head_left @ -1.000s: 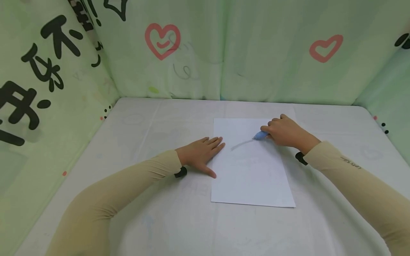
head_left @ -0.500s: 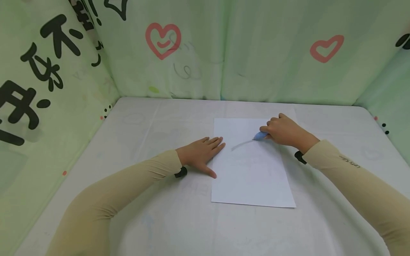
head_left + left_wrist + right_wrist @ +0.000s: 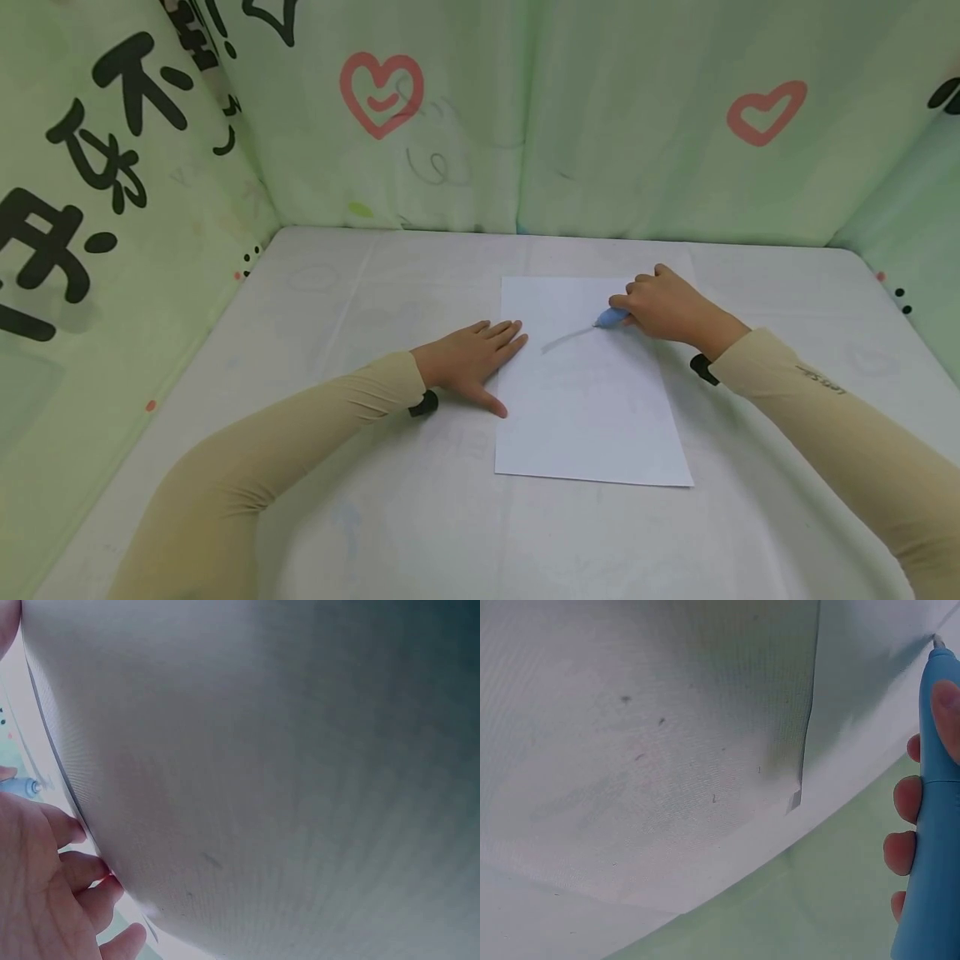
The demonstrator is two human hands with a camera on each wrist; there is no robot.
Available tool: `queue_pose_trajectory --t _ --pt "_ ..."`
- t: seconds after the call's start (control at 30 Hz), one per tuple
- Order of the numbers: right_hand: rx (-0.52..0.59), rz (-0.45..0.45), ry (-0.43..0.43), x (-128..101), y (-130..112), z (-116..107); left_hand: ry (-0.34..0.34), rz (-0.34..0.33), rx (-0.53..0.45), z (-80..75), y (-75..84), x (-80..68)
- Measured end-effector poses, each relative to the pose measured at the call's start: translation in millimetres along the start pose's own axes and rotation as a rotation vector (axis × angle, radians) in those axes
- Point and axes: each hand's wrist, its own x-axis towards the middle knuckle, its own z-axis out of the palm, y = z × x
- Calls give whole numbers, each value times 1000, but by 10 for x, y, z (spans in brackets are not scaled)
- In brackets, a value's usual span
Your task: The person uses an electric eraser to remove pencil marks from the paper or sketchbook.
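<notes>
Pen tip on paper, other hand steadying the sheet.
Right hand curls its fingers round a blue pen, tip touching the white paper sheet lying mid-table; left hand lies flat, fingers straight, on the sheet's left edge. Thin, light paper probably slides and creases easily, so pinning an edge suits it.

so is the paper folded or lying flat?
Flat. The paper lies spread on the table, all four edges straight, with no crease; the left hand rests at its edge.
</notes>
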Motion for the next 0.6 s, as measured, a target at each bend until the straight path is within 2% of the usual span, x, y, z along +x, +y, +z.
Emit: queue_pose_trajectory --t 0.3,0.6 --pt "16 10 16 -24 17 -21 -1 -2 13 2 -4 6" --pt "93 61 -84 -50 33 -40 -4 -4 6 0 -5 6"
